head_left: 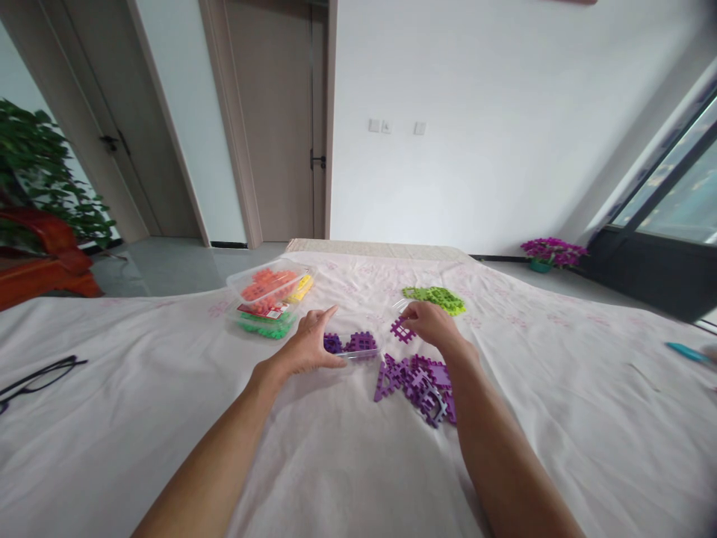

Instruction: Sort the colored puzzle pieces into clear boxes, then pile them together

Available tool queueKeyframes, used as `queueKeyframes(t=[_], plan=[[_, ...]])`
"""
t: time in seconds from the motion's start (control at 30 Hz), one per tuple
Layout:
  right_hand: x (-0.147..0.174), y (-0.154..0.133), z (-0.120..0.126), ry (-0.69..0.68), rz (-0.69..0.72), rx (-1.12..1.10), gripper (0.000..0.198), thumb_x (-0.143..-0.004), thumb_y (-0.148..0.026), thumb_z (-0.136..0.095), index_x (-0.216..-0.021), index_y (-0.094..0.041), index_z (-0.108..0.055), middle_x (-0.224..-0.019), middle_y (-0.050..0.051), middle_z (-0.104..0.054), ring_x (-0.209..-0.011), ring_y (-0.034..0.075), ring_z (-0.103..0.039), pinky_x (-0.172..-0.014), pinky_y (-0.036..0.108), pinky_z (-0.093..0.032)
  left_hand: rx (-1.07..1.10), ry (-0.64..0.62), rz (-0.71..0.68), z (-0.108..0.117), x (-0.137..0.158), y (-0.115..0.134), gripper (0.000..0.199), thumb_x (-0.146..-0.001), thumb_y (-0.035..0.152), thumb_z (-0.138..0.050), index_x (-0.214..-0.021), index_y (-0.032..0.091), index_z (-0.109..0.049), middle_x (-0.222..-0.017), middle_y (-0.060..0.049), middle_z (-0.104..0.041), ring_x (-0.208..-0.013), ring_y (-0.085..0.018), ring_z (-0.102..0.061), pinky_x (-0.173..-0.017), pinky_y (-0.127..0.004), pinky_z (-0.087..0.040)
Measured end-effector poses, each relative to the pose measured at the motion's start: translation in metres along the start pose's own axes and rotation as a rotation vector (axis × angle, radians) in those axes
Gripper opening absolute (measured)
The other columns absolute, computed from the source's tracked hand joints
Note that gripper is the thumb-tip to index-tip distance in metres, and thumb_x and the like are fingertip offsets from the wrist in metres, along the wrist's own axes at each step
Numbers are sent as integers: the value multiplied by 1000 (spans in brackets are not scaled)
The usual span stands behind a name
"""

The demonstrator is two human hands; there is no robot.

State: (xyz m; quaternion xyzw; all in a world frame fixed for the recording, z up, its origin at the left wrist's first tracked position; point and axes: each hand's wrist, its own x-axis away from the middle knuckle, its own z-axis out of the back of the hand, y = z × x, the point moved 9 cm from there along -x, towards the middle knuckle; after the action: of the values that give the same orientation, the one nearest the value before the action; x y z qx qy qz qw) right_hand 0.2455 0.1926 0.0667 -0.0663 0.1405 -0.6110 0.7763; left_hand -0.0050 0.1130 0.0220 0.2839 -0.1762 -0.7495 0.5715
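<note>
My left hand [311, 341] spans the left end of a clear plastic box [358, 354], thumb along its near wall and fingers towards the far side. Inside the box lie purple building pieces [361, 341], some darker. Pinched between the fingers of my right hand [431, 321] is a square purple lattice building piece [402, 329], held to the right of the box. Below that hand, a loose pile of purple building pieces [414, 382] lies on the cloth, partly hidden by my right forearm; a triangle and a greyish frame piece show in it.
Stacked clear boxes [267, 288] with orange, green and yellow pieces stand at the left. Lime-green pieces [440, 299] lie beyond my right hand. Black glasses [48, 373] rest far left, and a blue object [688, 352] far right, on the pale cloth [336, 463].
</note>
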Motion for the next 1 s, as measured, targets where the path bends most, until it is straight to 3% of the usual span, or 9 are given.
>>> queueKeyframes(t=[0.17,0.3,0.43,0.6,0.8,0.9,1.0], plan=[[2,-35,18,209,166,-444,18,-78,-29,-60,-91,-19,-70,-79,3,-72,-72,16,-63,-65,24,-44,3,-16,19,-1,0,-1,115,-54,44,-83,-151,26,-25,-140,-13,-36,-131,-34,-36,-111,-47,-31],[7,-68,-1,130,239,-648,18,-78,-27,-61,-92,-18,-69,-79,2,-72,-69,15,-64,-64,24,-46,2,-9,24,-2,-1,-3,116,-53,47,-84,-151,27,-24,-139,-13,-36,-131,-34,-36,-111,-47,-31],[17,-93,-20,58,255,-561,17,-78,-25,-61,-92,-21,-71,-78,0,-72,-69,14,-63,-63,23,-44,2,0,6,-3,-1,-3,118,-54,48,-83,-152,27,-20,-141,-13,-35,-132,-34,-35,-110,-47,-31],[21,-101,-32,73,202,-466,20,-77,-26,-63,-95,-22,-71,-76,0,-71,-69,15,-62,-61,23,-41,33,7,15,-2,0,0,121,-54,43,-83,-152,30,-13,-142,-13,-34,-135,-35,-32,-110,-50,-31],[24,-116,-54,-48,232,-477,34,-79,-22,-60,-113,-22,-66,-83,0,-75,-76,16,-67,-70,24,-44,65,22,5,-1,1,0,122,-52,44,-85,-152,29,-17,-143,-14,-34,-134,-36,-33,-108,-50,-33],[24,-115,-41,-6,286,-411,38,-83,-19,-55,-120,-22,-64,-92,1,-75,-84,17,-68,-75,24,-45,50,17,3,-1,1,0,120,-54,44,-84,-152,29,-16,-142,-13,-34,-134,-35,-32,-110,-50,-32],[19,-96,-18,75,239,-299,37,-85,-20,-54,-120,-22,-65,-96,3,-75,-89,18,-67,-76,25,-44,40,12,8,-1,1,1,119,-54,43,-83,-152,31,-16,-142,-12,-34,-133,-34,-33,-110,-49,-31]])
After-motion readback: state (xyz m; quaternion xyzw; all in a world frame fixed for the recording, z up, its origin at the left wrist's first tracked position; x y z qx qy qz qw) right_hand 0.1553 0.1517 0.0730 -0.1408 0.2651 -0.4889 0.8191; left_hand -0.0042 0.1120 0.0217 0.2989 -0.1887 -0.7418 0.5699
